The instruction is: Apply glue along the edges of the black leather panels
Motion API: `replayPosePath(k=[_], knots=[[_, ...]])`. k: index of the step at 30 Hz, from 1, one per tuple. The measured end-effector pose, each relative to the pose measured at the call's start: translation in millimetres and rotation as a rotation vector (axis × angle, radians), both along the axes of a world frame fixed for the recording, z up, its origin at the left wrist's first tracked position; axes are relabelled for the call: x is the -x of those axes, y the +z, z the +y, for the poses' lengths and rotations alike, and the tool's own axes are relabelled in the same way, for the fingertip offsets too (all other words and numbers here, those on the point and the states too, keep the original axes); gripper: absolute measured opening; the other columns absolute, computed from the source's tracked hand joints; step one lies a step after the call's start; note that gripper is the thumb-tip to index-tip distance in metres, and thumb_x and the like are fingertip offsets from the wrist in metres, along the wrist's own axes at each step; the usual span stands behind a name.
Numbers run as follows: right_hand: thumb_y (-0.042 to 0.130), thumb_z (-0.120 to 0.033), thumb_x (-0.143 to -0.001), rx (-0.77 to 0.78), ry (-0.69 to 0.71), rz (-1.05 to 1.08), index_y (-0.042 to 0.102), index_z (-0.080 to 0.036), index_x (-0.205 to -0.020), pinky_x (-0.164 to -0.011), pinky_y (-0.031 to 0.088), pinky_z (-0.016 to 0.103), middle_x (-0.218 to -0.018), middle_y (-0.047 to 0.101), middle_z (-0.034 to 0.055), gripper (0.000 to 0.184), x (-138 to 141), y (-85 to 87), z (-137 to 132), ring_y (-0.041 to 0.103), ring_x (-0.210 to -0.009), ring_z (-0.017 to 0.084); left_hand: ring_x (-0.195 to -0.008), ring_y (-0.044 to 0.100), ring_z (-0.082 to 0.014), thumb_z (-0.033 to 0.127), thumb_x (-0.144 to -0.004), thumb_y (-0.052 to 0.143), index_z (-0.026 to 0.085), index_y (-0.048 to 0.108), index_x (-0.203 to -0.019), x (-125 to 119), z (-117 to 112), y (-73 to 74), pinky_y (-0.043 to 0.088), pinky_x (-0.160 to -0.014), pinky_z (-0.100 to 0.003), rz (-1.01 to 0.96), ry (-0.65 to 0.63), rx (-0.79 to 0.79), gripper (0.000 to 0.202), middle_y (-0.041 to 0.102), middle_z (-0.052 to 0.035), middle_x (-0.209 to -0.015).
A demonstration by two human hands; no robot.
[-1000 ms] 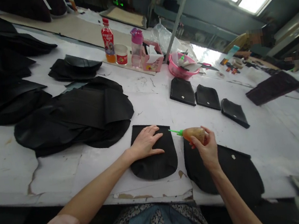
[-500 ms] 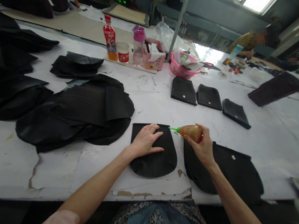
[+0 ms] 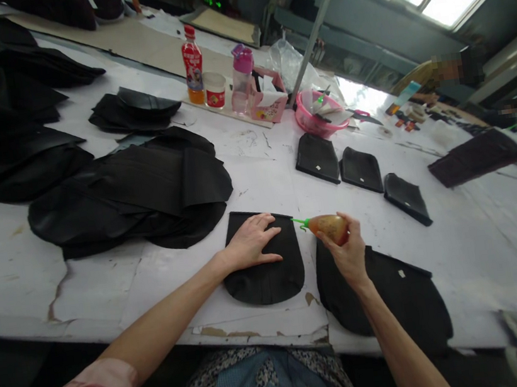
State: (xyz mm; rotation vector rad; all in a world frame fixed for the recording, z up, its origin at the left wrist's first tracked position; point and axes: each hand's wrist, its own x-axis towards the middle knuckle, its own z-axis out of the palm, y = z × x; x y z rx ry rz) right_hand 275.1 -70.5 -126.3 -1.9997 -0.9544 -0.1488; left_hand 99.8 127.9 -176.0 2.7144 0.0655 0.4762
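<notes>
My left hand (image 3: 250,243) lies flat, fingers spread, on a small black pocket-shaped piece (image 3: 269,274) near the table's front edge. My right hand (image 3: 348,251) grips a small amber glue bottle (image 3: 330,227) with a green nozzle. The nozzle points left at the upper right corner of that piece. Under my right wrist lies a larger black piece (image 3: 396,296) with a small white tag.
A heap of black cut pieces (image 3: 130,194) sits to the left, with more stacks (image 3: 2,125) behind. Three small black pieces (image 3: 359,169) lie in a row farther back. Bottles and a cup (image 3: 213,88), a pink basket (image 3: 317,116) and another person's area stand at the back.
The glue bottle's nozzle has dropped slightly and come closer to the small black piece's corner. My left hand has stayed flat on the piece.
</notes>
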Motion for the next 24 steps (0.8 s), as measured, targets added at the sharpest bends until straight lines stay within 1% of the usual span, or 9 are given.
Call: replayPosePath(k=[7,12,16,20,24], knots=[[0.077,-0.051,-0.075,0.045,0.0,0.046,0.054,-0.024,-0.123,-0.095,0.049,0.045,-0.116,0.061,0.0066,0.059,4.6,6.4,-10.1,0.061,-0.102,0.026,-0.135,0.042,-0.034,0.062,-0.08,0.068,0.015,0.061,-0.129,-0.1,-0.1,1.4,0.035,-0.113,-0.046,0.008,0.002,-0.007,0.069,0.051,-0.0189,-0.137],[0.08,-0.053,-0.07,-0.038,-0.013,0.148,0.054,-0.024,-0.124,-0.087,0.054,0.043,-0.115,0.06,0.0063,0.066,-0.3,3.1,-6.9,0.06,-0.102,0.027,-0.135,0.042,-0.0341,0.062,-0.079,0.068,0.015,0.06,-0.129,-0.1,0.0,0.4,0.035,-0.112,-0.047,0.005,0.004,-0.013,0.069,0.051,-0.0192,-0.138],[0.081,-0.054,-0.068,-0.044,-0.005,0.217,0.053,-0.024,-0.125,-0.079,0.057,0.042,-0.108,0.06,0.0051,0.07,-2.8,-0.7,-6.2,0.061,-0.093,0.025,-0.135,0.042,-0.0342,0.062,-0.079,0.068,0.015,0.06,-0.129,0.0,-0.1,1.6,0.034,-0.113,-0.047,0.011,0.004,0.0,0.069,0.051,-0.0191,-0.139],[0.081,-0.054,-0.068,-0.02,-0.011,0.232,0.053,-0.025,-0.125,-0.077,0.058,0.041,-0.106,0.06,0.0047,0.07,1.1,-0.8,-15.8,0.062,-0.089,0.024,-0.136,0.042,-0.0345,0.06,-0.079,0.069,0.015,0.061,-0.129,0.2,-0.3,2.2,0.034,-0.113,-0.047,0.013,0.002,0.021,0.068,0.051,-0.0192,-0.139],[0.081,-0.054,-0.068,-0.014,-0.013,0.23,0.054,-0.025,-0.125,-0.078,0.058,0.042,-0.109,0.061,0.0057,0.07,7.5,1.7,-26.5,0.062,-0.092,0.025,-0.135,0.042,-0.0345,0.06,-0.08,0.069,0.015,0.061,-0.129,0.3,0.5,-0.3,0.035,-0.113,-0.048,-0.006,-0.003,0.024,0.067,0.051,-0.0191,-0.138]])
